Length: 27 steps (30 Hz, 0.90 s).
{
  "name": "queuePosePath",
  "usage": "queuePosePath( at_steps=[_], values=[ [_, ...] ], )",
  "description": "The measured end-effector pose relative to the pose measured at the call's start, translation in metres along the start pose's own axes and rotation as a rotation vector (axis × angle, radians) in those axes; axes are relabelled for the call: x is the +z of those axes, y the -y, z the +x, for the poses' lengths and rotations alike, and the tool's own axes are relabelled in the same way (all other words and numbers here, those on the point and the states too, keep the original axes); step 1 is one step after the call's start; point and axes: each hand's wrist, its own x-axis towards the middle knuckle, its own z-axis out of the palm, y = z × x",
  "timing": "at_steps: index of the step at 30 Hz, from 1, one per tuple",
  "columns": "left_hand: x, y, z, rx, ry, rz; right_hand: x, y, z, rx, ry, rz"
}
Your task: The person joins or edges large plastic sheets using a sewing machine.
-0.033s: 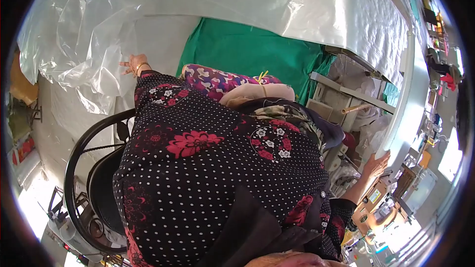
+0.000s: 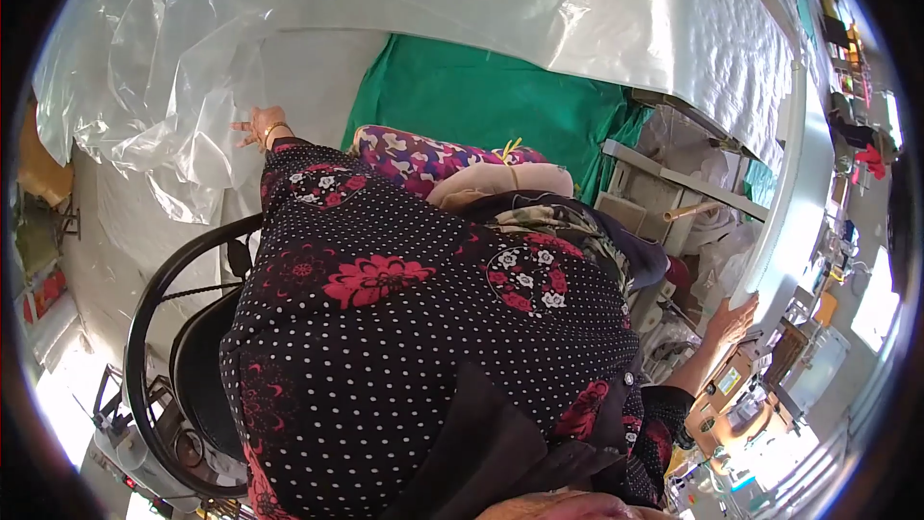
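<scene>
Clear plastic film (image 2: 178, 87) sits upper left, just beside our left hand (image 2: 260, 125), grip spread; can't tell for our right hand (image 2: 731, 322), lower right.

Left hand (image 2: 258, 125) outstretched, fingers (image 2: 242, 125) spread; right hand (image 2: 731, 321) (forearm (image 2: 697, 368) bare) out to side.

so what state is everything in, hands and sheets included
Left hand: open, fingers spread, beside the clear plastic; contact unclear
Right hand: at the end of the pale panel; grip unclear
Clear plastic: crumpled
Green sheet: spread out, creased
Pale panel: long edge exposed
Tan stick: tilted
</scene>
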Motion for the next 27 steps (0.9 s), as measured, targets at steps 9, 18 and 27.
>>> queuePosePath(
  at_steps=[9, 18, 27],
  values=[
    [0.011, 0.018, 0.064, 0.033, 0.048, 0.074, 0.017, -0.004, 0.005, 0.061, 0.017, -0.078],
    [-0.011, 0.004, 0.027, -0.006, -0.133, 0.020, 0.004, 0.010, 0.009, 0.195, 0.179, -0.149],
    [0.012, 0.065, 0.151, -0.213, -0.073, 0.066, 0.009, 0.014, 0.012, 0.192, 0.236, -0.157]
  ],
)
